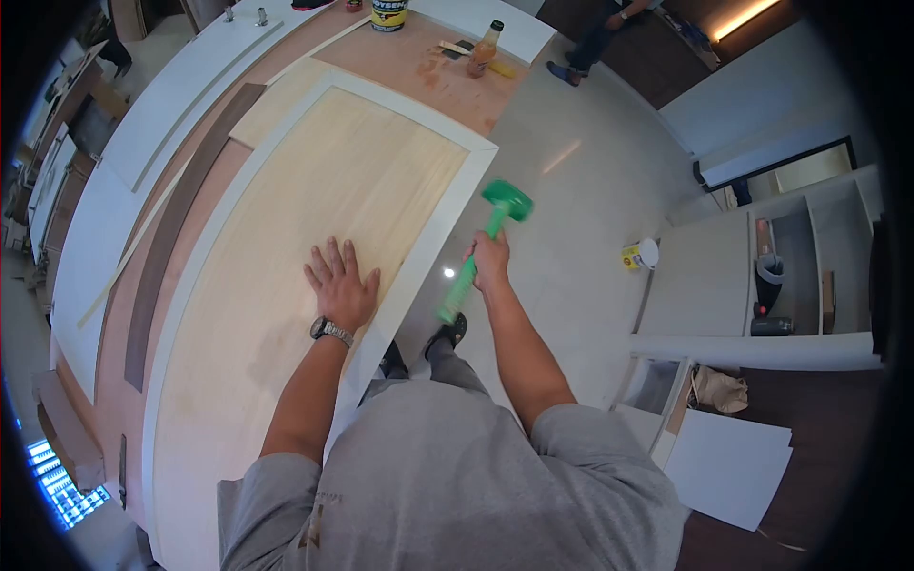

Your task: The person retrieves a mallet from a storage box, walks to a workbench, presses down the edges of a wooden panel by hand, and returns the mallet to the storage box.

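Note:
My left hand [344, 290] lies flat with fingers spread on a pale wooden panel [381, 171] that has a white frame [208, 249] around its edge. A watch is on that wrist. My right hand [490, 259] is closed around the handle of a green mallet [507, 199]. The mallet's head is up, beyond the hand, and its handle end points down toward my foot. It hangs in the air over the floor, just right of the frame's edge and apart from it.
Beside the panel on the workbench lies a dark brown strip [181, 224]. A bottle [485, 49] and a yellow-black can [388, 14] stand at the far end. To the right are a white bucket [647, 253], shelving [809, 271] and white sheets [728, 466]. Another person [595, 43] stands farther off.

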Tool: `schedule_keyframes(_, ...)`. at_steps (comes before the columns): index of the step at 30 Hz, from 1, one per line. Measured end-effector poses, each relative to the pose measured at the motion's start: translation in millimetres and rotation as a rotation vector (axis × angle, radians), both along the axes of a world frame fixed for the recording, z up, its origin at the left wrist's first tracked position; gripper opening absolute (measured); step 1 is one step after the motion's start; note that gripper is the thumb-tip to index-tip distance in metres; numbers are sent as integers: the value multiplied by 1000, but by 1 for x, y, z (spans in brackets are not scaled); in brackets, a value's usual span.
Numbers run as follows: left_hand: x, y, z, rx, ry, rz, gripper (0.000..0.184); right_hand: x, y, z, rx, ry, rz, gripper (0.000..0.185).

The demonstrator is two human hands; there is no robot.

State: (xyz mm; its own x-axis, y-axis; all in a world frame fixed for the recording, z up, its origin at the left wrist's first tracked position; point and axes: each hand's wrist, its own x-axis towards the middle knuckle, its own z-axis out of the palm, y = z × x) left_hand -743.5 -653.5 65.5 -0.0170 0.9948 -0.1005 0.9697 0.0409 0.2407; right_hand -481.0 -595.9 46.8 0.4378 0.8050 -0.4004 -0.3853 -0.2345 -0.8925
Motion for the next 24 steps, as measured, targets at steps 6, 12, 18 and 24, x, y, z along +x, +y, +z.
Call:
schedule_keyframes(6,-1,0,-2,17,-46,6,77,7,-9,4,-76,-36,66,20)
schedule_keyframes(12,0,2,-3,19,-19,12,77,1,-15,9,-34,13,122,14)
schedule_keyframes(18,0,2,4,-12,5,23,77,8,-7,15,-83,34,196,13)
schedule_keyframes(24,1,-1,0,51,36,32,76,74,-26,37,-87,-131,405,30)
